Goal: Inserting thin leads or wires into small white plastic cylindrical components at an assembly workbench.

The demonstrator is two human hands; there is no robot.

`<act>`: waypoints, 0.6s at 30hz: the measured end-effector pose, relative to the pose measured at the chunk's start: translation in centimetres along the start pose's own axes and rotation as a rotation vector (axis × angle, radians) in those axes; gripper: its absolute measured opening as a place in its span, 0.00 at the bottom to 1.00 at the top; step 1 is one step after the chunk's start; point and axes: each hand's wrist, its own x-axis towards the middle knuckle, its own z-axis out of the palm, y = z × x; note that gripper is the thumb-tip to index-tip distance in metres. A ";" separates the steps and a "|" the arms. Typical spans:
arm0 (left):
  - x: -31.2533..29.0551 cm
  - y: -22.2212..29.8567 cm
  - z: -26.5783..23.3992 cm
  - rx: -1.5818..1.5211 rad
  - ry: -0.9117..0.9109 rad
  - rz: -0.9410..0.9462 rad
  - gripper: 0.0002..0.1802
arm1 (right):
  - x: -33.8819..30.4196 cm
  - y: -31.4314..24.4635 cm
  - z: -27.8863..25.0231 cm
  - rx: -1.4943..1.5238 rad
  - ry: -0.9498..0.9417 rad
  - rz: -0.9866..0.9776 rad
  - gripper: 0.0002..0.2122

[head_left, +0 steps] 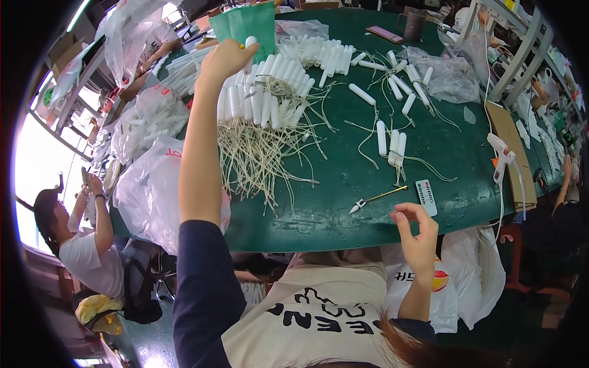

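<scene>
At the far left of the table my left hand [228,59] is closed round a white plastic tube [250,42], its rounded tip showing above the fingers. It is over a dense row of similar white tubes [264,105] with long cream wires trailing toward me. Beside it stands a green bag or sheet [248,27]. My right hand [419,238] hovers near the table's front edge, fingers loosely curled and thumb apart, with nothing visible in it. Just beyond it lie a thin brass-coloured rod with a white pointed tip [362,203] and a small white card with printed marks [426,197].
Loose white tubes [362,94] lie across the green table [331,159]. Clear plastic bags [150,196] crowd the left edge. On the right are a white glue gun [501,158] and cardboard [512,153]. A phone [385,34] and a dark mug [414,26] stand far back. A person [92,239] sits at left.
</scene>
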 end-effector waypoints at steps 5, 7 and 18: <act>5.0 -4.3 4.8 0.230 0.075 -0.166 0.30 | -0.1 0.2 -0.3 -0.018 -0.027 0.020 0.04; 5.4 -4.7 6.5 0.205 0.082 -0.183 0.31 | -0.2 0.2 -0.4 -0.022 -0.021 0.029 0.04; 8.4 -6.9 10.8 -0.022 0.067 -0.209 0.36 | -0.3 0.5 -1.1 -0.029 -0.011 0.046 0.04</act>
